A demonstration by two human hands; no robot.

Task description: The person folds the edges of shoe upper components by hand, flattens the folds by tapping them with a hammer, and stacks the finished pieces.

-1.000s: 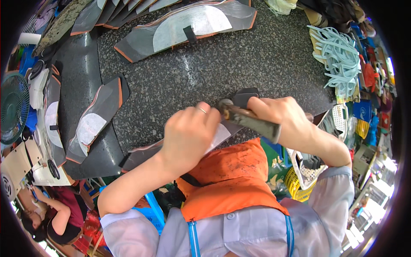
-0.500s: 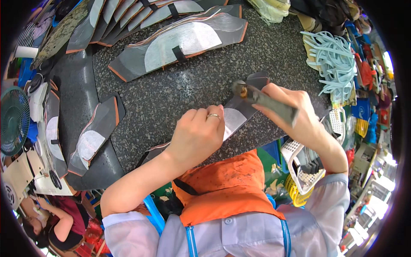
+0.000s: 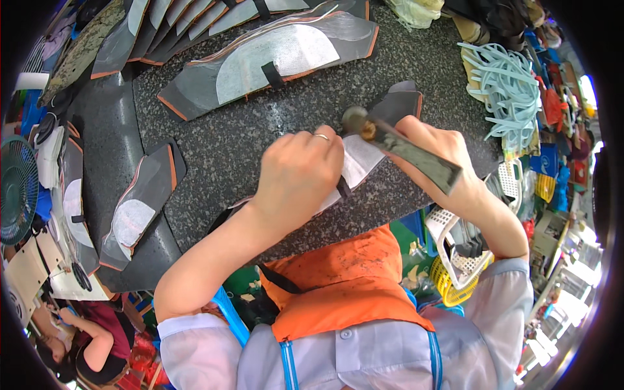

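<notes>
A dark grey shoe upper with a whitish half-round patch lies slantwise on the speckled stone tabletop in front of me. My left hand, a ring on one finger, is closed with its fingertips at the upper's edge, covering its middle. In my right hand is a shoemaker's hammer, its round face over the upper beside my left fingertips and its flat flared end across the back of my hand. The hammer's handle is hidden in my grip. A short black strap shows on the upper below my left fingers.
Another upper lies farther back, with several overlapping ones at back left. One rests on a dark mat at left. Pale blue cords are heaped at right, above a white basket. A person sits at lower left.
Both hands have shifted slightly up and away from me, along with the shoe upper. The hammer has moved a little up and left, still in my right hand.
</notes>
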